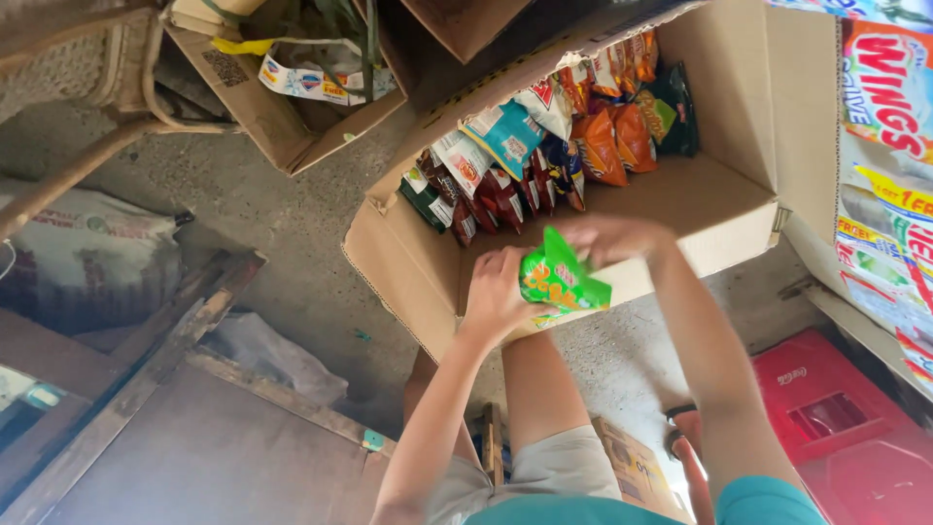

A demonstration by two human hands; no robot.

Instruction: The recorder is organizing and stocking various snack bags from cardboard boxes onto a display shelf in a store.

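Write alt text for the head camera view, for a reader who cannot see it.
Two bare hands, left hand and right hand, hold a green snack packet over an open cardboard box. The box holds a row of orange, red and blue snack packets and sits on a concrete floor. A red plastic crate sits at lower right.

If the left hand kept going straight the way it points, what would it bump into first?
Probably the row of snack packets standing in the cardboard box. The left hand, gripping a green packet with the right hand, points up over the box's near wall; depth is unclear.
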